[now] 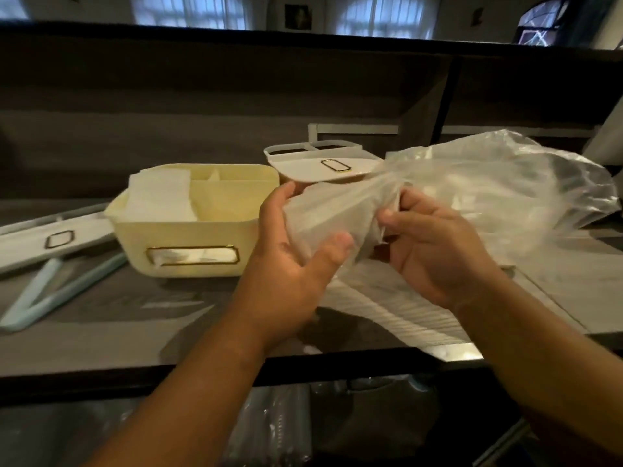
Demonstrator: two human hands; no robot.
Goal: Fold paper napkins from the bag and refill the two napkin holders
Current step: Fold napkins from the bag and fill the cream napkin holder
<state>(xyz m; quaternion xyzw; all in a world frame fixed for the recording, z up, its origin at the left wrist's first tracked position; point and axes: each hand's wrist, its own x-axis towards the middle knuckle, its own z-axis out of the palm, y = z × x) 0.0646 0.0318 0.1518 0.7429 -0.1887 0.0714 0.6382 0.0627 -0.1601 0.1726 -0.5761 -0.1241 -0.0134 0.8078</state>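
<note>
- We stand at the near edge of a dark worktop [101, 348]; a tall dark wall runs along its far edge, so open room lies mostly in the near left part, beside a pale blue bent strip [43, 298].
- Our left hand [290, 264] curls its fingers and thumb round the gathered neck of a clear plastic bag [488, 197], gripping it.
- Our right hand [435, 251] pinches the same neck just beside the left hand, its fingers clenched on the plastic.
- The bag spreads toward the right edge of the worktop, and what it holds is too blurred to tell.
- A stack of white napkins [387, 305] lies flat at the near right edge, under our hands.
- A cream napkin holder [188, 217] sits mid-worktop, lid off, with white napkins [158, 197] in its left compartment and paper showing through the gold-framed slot in front.
- A white lid [50, 241] with a gold-framed slot lies toward the left edge, touching that holder.
- A 2nd napkin holder [320, 163], white, sits nearer the far edge, tilted, touching the bag; its contents are hidden.
- We can read no writing or labels.
</note>
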